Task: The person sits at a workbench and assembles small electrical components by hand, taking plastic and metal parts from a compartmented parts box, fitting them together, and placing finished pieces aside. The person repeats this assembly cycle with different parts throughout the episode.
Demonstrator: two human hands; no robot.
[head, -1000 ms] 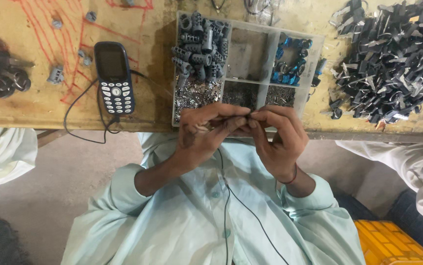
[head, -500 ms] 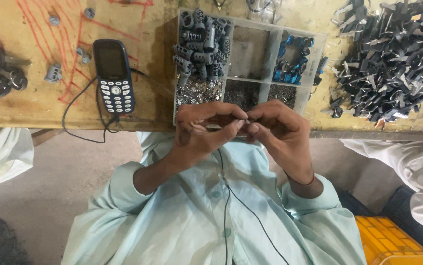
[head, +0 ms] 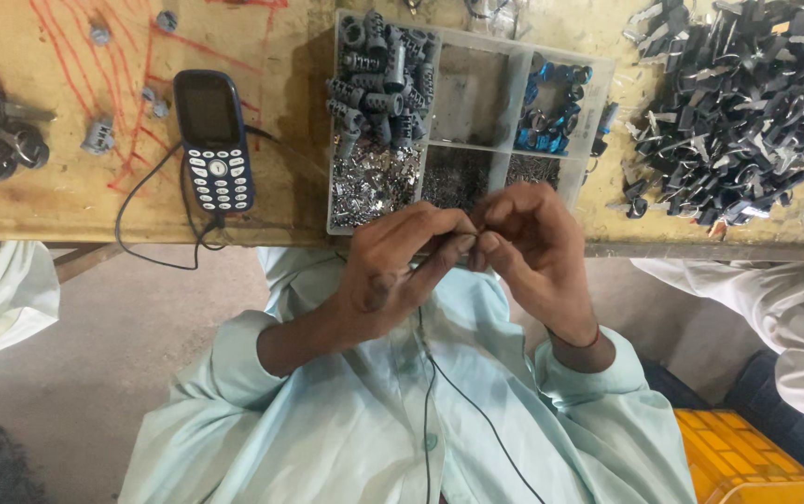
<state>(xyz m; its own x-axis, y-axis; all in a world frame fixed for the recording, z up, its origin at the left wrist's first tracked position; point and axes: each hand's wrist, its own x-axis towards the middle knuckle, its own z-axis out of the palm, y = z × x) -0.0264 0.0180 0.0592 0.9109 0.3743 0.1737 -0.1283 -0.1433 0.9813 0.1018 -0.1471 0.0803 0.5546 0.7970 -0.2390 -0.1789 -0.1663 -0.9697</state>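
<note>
At the centre of the frame, just below the counter [head: 66,201] edge, the left hand [head: 392,275] and the right hand [head: 532,252] meet fingertip to fingertip, both pinching a small part [head: 470,245] between them. The part is almost wholly hidden by the fingers; it looks tiny and dark, probably light, stiff and easy to drop, so it is best gripped by thumb and forefinger at its ends.

Just above the hands sits one clear divided tray [head: 476,56] with six compartments: grey cylinders [head: 381,61] too many to count in the upper left one, blue pieces [head: 551,103] in the upper right, silvery bits [head: 374,182] in the lower left. One dark blue keypad phone [head: 212,140] lies left of the tray, with one black cable [head: 154,224] trailing from it. A heap of dark metal clips [head: 738,103], uncountable, fills the upper right. One yellow crate [head: 747,457] shows at the lower right.
</note>
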